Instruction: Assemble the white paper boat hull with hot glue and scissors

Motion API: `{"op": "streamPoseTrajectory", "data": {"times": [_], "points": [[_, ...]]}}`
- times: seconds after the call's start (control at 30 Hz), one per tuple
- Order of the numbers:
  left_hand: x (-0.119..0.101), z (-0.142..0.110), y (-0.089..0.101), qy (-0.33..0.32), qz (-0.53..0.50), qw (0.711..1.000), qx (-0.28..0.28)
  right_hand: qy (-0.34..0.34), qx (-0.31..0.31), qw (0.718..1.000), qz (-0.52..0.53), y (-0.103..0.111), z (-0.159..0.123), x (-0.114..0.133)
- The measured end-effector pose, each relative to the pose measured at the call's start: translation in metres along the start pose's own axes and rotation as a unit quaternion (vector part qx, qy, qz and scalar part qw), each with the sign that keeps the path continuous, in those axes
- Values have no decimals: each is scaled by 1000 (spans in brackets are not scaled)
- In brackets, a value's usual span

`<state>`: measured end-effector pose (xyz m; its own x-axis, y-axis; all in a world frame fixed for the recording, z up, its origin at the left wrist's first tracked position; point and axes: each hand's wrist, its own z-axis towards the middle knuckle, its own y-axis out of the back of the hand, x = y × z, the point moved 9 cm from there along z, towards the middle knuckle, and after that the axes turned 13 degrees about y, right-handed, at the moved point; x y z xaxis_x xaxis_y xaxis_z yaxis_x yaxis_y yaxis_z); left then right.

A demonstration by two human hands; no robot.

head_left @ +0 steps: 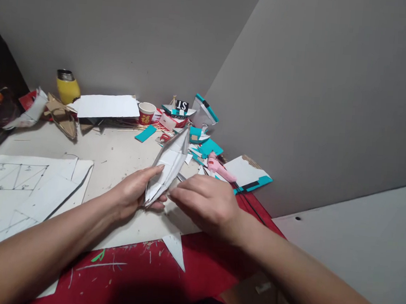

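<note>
My left hand (134, 191) grips the near end of a long white folded paper model (169, 164), shaped like a boat hull, whose far tip points away and up. My right hand (204, 201) is beside it with the fingers curled and pinched at the model's near edge. Something thin and metallic shows just past the right fingertips; I cannot tell what it is. Both forearms reach in from the bottom of the view.
White sheets with drawn lines (20, 189) lie at the left. A red mat (151, 269) with a white paper triangle (176, 248) is near me. Beyond are a yellow flask (67, 86), a red paper cup (146, 113), a pink glue gun (219, 168), teal scraps (208, 147) and a cardboard boat (63, 117).
</note>
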<state>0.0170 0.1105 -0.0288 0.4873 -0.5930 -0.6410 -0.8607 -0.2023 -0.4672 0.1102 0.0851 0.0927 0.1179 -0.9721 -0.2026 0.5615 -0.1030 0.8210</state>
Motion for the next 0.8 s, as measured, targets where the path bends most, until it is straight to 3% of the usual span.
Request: {"op": "streamPoseTrajectory", "data": {"times": [0.13,0.23,0.3,0.47,0.57,0.8], "points": [[11,2,-9,44,47,997,51,136,190,972,-20,-29,23,17],[18,1,-9,81,113,990,40,165,315,934,40,-60,22,20],[19,1,-7,91,148,984,32,163,349,920,71,-73,19,18],[16,3,-2,94,199,975,35,141,339,924,104,-85,16,10],[8,1,0,83,205,974,49,80,314,935,144,-88,17,-2],[-31,-4,11,-29,208,978,-4,-149,122,946,261,-93,9,-50]]}}
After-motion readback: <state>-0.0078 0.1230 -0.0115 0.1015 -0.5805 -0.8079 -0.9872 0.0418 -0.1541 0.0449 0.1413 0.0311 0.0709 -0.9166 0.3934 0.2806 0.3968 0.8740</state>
